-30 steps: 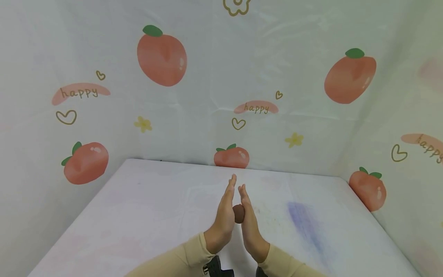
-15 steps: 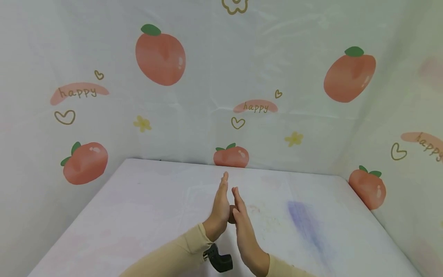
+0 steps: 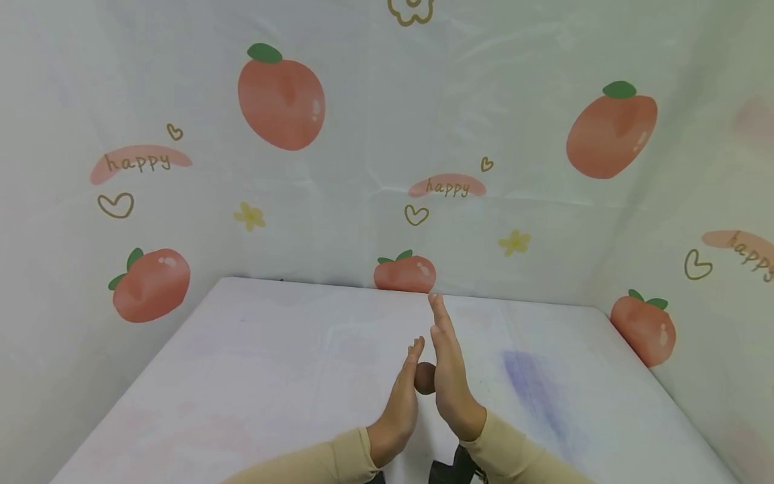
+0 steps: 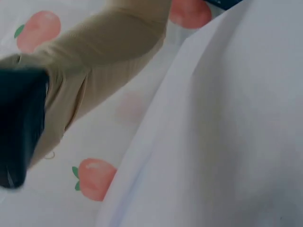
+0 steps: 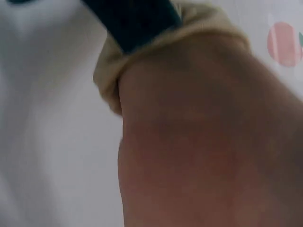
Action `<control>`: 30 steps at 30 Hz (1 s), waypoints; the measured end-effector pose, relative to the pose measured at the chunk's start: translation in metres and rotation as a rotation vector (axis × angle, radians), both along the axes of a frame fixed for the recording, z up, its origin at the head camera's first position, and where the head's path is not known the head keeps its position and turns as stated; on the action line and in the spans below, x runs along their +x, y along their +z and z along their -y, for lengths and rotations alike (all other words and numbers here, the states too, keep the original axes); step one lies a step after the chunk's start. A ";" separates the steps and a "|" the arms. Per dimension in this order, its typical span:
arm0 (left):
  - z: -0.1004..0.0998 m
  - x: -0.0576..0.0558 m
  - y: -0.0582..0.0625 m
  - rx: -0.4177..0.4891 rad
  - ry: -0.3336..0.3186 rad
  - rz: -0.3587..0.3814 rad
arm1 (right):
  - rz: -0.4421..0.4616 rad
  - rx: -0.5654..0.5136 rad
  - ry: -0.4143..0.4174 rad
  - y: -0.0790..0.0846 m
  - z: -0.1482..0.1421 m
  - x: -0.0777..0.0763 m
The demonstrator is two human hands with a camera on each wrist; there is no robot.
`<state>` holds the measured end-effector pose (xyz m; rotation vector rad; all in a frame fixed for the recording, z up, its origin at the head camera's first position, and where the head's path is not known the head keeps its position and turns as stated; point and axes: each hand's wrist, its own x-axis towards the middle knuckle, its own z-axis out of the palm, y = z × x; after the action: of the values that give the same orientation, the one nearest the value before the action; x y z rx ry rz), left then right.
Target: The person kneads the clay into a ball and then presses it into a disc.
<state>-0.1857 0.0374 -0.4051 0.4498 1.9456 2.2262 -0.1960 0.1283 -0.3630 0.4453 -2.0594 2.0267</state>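
A small brown ball, smooth and matt like modelling clay, is sandwiched between my two flat palms above the table. My left hand lies against its left side, fingers straight and pointing forward and up. On the other side my right hand presses with straight fingers, reaching farther forward than the left. The left wrist view has a beige sleeve and a dark wrist device, but neither the ball nor fingers. A blurred bare wrist fills much of the right wrist view, where the ball is hidden.
The white table spreads out below both hands, with a bluish-purple smear to the right. Behind and beside it hangs a pale curtain printed with red fruit, hearts and flowers. Dark wrist-camera mounts sit under the forearms.
The palms slide back and forth against each other around the ball. Since half a second ago, my right hand has gone forward and my left back; the ball has shifted slightly right.
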 end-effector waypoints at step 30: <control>0.016 -0.032 0.033 0.060 0.134 -0.011 | 0.118 -0.038 0.164 -0.031 0.015 0.016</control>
<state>-0.2174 0.0215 -0.3726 0.3494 1.9738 2.3729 -0.1803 0.1136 -0.3936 0.5151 -2.1098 2.2320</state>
